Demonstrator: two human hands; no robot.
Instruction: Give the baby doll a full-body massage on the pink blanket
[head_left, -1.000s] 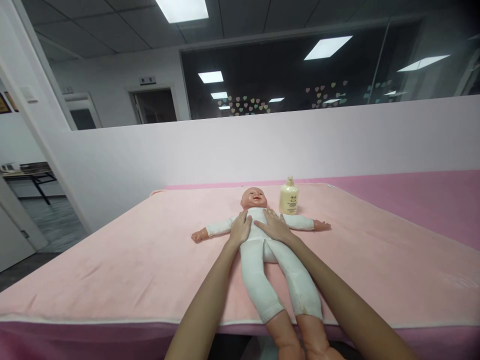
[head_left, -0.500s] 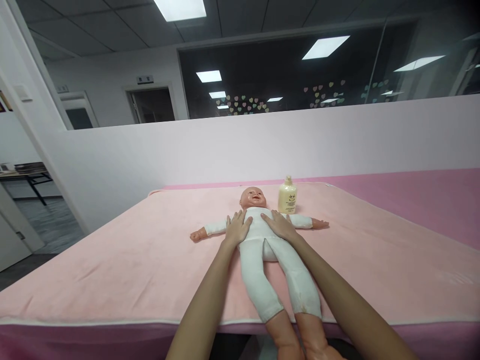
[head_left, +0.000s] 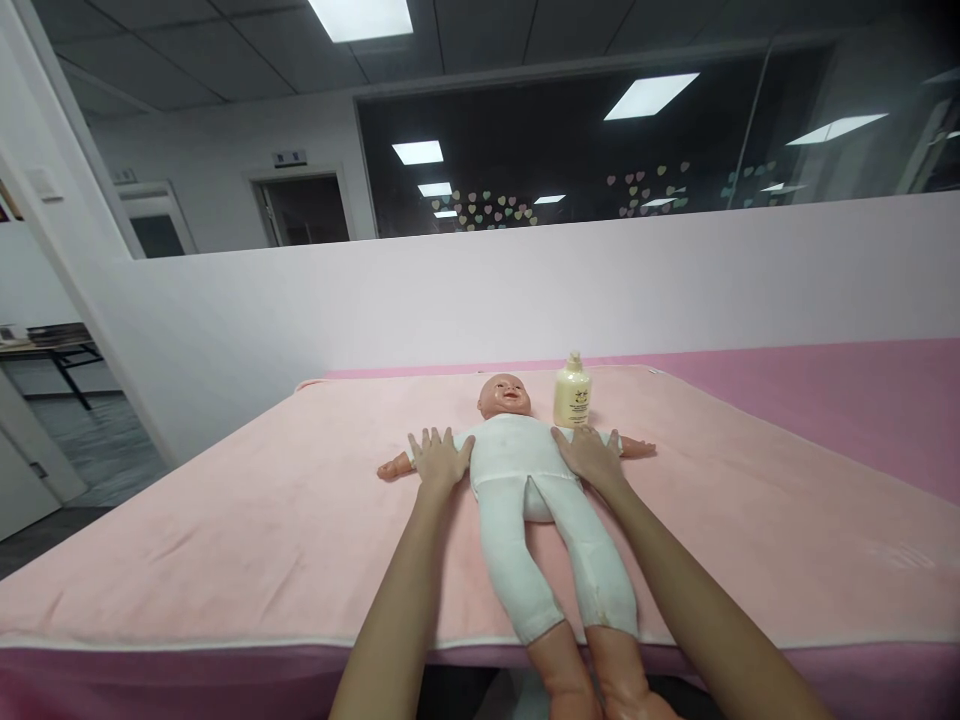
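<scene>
A baby doll [head_left: 517,455] in a white suit lies face up, its arms stretched sideways and its legs toward me. My left hand [head_left: 441,460] rests with spread fingers over the doll's sleeve on the left side. On the other side, my right hand [head_left: 590,455] lies flat across the opposite sleeve, fingers apart. Both palms cover parts of the doll's arms, and its small hands stick out beyond my fingers. A pale yellow bottle [head_left: 573,395] stands upright beside the doll's head, just past my right hand.
A pink towel [head_left: 262,520] with a white edge covers the table under the doll. Behind it rises a low white wall [head_left: 450,300] topped by dark glass. Farther off on the left, a table [head_left: 64,350] holds a stack of dark items.
Both my hands have slid outward from the doll's chest onto its arms, the left hand leftward and the right hand rightward. The doll and bottle stay in place.
</scene>
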